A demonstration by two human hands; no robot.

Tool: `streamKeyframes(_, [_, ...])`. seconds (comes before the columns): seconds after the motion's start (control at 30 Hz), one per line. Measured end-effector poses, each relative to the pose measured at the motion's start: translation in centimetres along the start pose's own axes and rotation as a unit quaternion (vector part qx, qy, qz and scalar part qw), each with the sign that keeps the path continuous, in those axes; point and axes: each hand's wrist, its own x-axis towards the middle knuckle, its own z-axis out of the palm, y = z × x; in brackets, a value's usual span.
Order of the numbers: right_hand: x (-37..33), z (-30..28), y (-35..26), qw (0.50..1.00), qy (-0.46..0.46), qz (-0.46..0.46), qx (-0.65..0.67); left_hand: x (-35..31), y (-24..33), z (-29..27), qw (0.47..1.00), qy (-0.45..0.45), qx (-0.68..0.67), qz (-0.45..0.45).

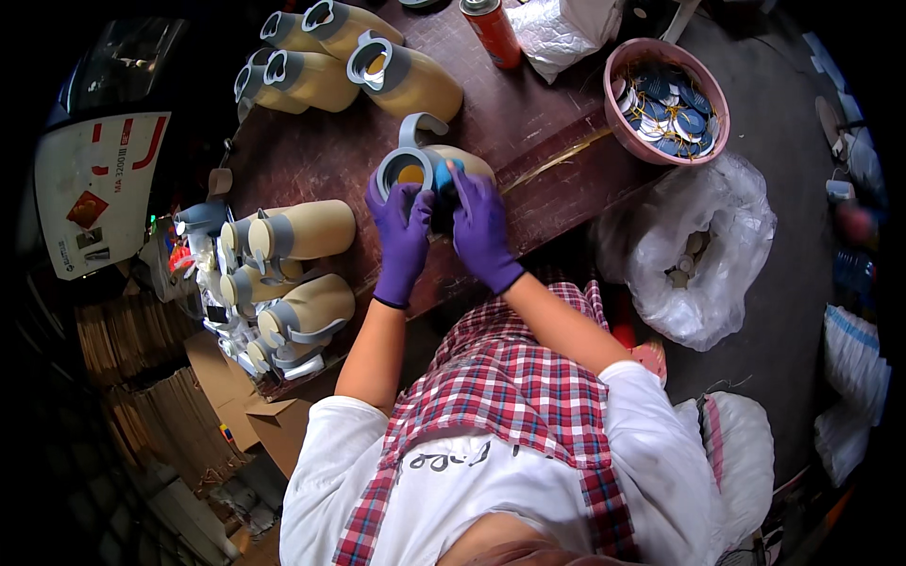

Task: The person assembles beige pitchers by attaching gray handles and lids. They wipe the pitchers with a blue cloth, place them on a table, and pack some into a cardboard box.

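In front of me on the dark red table lies a beige jug, its open mouth turned toward me. Its grey handle curves away at the far side, and an orange-yellow patch shows inside the mouth. My left hand, in a purple glove, is closed on the near left edge of the grey collar. My right hand, gloved the same, presses a small blue piece against the jug's side next to the collar. The right fingertips are partly hidden, and the blue piece's kind is unclear.
Several open-mouthed jugs lie at the far left. Several lidded jugs lie nearer on the left. Far right are an orange can, a white bag and a pink basin of tags. A clear plastic sack stands beside the table.
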Motion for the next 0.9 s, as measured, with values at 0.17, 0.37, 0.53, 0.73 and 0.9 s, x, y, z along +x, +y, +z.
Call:
streamKeyframes(0.17, [-3.2, 0.6, -0.3, 0.999, -0.033, 0.007, 0.037, 0.1, -0.1, -0.4, 1.000, -0.011, 0.005, -0.003])
streamKeyframes(0.37, [1.7, -0.8, -0.5, 0.999, 0.022, -0.034, -0.030, 0.2, 1.2, -1.1, 0.999, -0.049, -0.003, -0.003])
streamKeyframes(0.53, [-3.1, 0.3, -1.5, 0.999, -0.006, -0.013, -0.035, 0.0, 0.6, -0.9, 1.000, -0.021, -0.010, -0.004])
streamKeyframes(0.73, [0.1, 0.0, -0.2, 0.996, 0.033, -0.067, 0.038, 0.2, 1.0, -1.0, 0.999, -0.017, -0.030, 0.015])
streamKeyframes(0.9, [0.9, -0.5, -0.5, 0.997, 0.003, -0.067, -0.031, -0.7, 0.7, -1.0, 0.998, -0.024, -0.053, -0.017])
